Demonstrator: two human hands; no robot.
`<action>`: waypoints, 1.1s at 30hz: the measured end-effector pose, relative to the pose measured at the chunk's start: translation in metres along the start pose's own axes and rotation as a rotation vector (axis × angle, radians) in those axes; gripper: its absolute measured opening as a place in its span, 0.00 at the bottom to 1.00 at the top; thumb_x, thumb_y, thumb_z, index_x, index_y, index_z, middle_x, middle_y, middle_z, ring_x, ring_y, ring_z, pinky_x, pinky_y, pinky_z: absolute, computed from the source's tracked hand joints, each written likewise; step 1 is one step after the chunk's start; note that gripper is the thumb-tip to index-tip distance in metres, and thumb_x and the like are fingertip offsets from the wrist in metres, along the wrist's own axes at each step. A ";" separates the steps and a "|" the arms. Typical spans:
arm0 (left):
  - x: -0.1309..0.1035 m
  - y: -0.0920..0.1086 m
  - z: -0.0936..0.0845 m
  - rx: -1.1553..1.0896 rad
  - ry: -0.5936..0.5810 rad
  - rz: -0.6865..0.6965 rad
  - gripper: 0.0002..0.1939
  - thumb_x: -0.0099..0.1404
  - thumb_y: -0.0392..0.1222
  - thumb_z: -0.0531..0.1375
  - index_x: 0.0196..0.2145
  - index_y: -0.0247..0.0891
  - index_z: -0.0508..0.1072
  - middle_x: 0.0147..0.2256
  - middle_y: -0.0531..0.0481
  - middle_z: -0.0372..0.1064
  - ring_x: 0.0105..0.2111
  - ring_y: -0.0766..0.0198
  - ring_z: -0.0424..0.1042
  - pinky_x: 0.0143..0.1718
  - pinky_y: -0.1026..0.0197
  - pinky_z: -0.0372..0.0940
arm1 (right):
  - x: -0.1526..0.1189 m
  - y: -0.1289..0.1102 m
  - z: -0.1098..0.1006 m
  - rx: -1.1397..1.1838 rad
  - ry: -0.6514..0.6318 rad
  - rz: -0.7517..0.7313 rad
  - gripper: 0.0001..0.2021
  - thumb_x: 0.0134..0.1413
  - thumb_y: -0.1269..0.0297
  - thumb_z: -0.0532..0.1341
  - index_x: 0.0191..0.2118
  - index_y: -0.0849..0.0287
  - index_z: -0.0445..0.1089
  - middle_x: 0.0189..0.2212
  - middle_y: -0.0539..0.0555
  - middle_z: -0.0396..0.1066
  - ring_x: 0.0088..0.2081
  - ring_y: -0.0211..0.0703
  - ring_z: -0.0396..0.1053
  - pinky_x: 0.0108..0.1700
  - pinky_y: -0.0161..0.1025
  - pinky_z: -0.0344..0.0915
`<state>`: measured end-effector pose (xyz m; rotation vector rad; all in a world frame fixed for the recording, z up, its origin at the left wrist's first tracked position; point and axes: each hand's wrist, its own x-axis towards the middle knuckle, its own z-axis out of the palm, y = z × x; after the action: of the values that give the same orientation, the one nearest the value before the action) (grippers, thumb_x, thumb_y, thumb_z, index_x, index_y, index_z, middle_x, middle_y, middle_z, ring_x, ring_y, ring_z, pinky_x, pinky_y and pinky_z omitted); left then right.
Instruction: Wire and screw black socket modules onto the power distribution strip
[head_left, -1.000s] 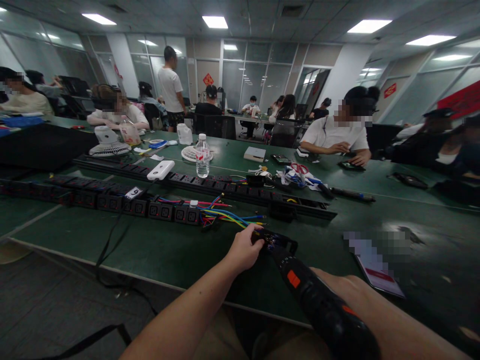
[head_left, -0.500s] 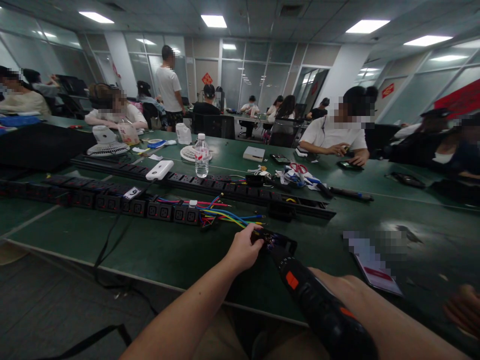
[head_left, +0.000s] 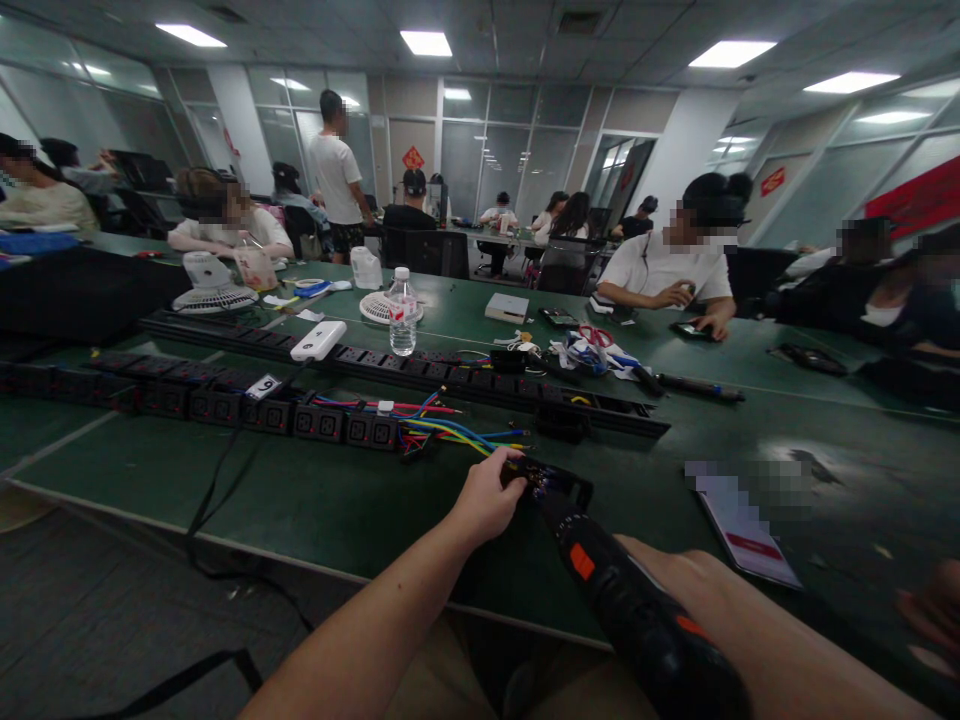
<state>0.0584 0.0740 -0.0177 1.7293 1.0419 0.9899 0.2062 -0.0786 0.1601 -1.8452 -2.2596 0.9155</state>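
My left hand (head_left: 487, 495) grips a small black module (head_left: 581, 488), thumb and fingers closed on its near-left end. Colored wires (head_left: 469, 432), blue, yellow-green and red, run from this end to a long black power strip (head_left: 322, 424) with a row of sockets. My right hand (head_left: 675, 570) is wrapped round a black electric screwdriver (head_left: 611, 590) with orange parts; its fingers are mostly hidden behind the tool. The screwdriver's front end points at the module, right beside my left fingertips. Its tip and any screw are too dark to make out.
A second long black strip (head_left: 480, 382) lies behind the first, with a white power bank (head_left: 319, 341) and a water bottle (head_left: 403, 315) near it. A phone (head_left: 750, 535) lies at right. Across the green table (head_left: 247, 500), a co-worker (head_left: 675, 265) handles a small device.
Both my hands, the module and the screwdriver hold almost the same position. At the right edge, another person's hand has shifted slightly.
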 end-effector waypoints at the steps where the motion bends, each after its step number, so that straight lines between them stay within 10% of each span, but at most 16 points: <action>1: 0.000 0.000 0.000 0.001 0.001 0.001 0.16 0.61 0.36 0.59 0.48 0.41 0.70 0.39 0.49 0.75 0.36 0.62 0.73 0.40 0.61 0.68 | 0.001 0.000 -0.001 -0.003 -0.010 -0.016 0.15 0.53 0.63 0.62 0.48 0.58 0.70 0.43 0.54 0.72 0.40 0.45 0.72 0.47 0.34 0.69; 33: -0.001 0.000 0.000 0.003 0.017 0.012 0.16 0.60 0.37 0.59 0.47 0.41 0.70 0.38 0.50 0.75 0.35 0.63 0.73 0.39 0.61 0.67 | -0.003 -0.001 -0.003 -0.069 -0.058 -0.026 0.14 0.59 0.65 0.58 0.51 0.56 0.67 0.48 0.53 0.70 0.45 0.41 0.70 0.47 0.33 0.70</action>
<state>0.0584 0.0734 -0.0182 1.7345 1.0448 1.0126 0.2071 -0.0808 0.1640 -1.8353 -2.3725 0.9096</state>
